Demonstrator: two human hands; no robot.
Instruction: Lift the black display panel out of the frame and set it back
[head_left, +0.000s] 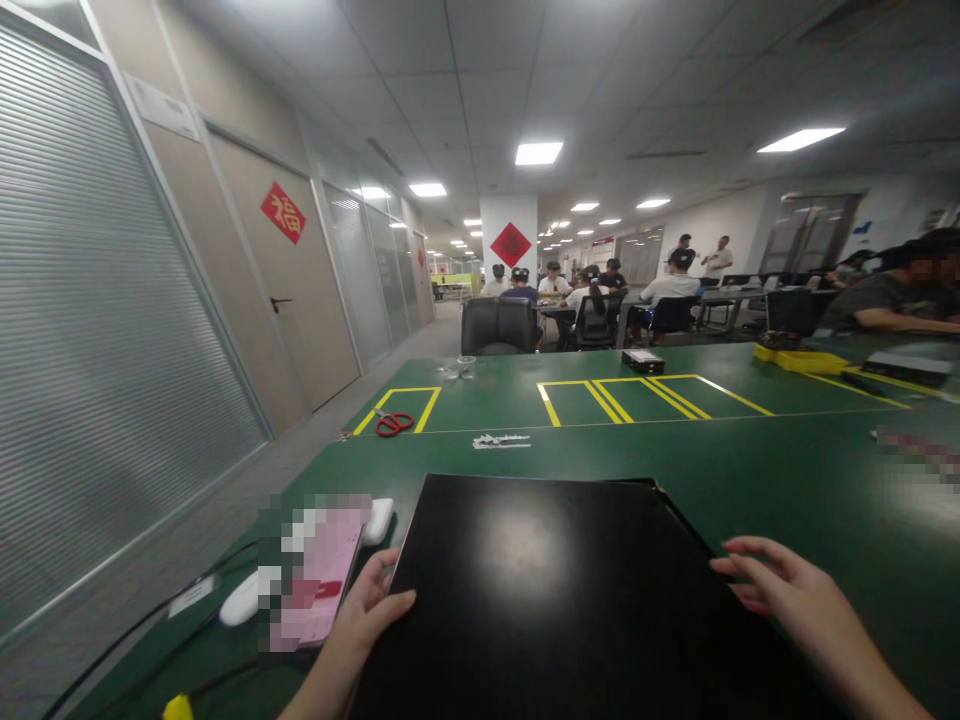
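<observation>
A large flat black panel [540, 590] with a glossy reflection lies low in the centre of the head view, over the green table [420, 455]. My left hand [375, 600] grips its left edge, thumb on top and fingers at the side. At the panel's right edge is my right hand [772, 580], its fingers apart and slightly curled, with the fingertips beside the edge; whether they touch it is unclear. A thin dark layer shows along the panel's far right corner.
Left of the panel lie a pink item [330, 570], a white case [378, 522], a white mouse [244, 598] and cables. Farther off are red scissors [394, 424], white scraps [501, 441], a black box [643, 361] and a yellow tray [806, 362]. People sit beyond.
</observation>
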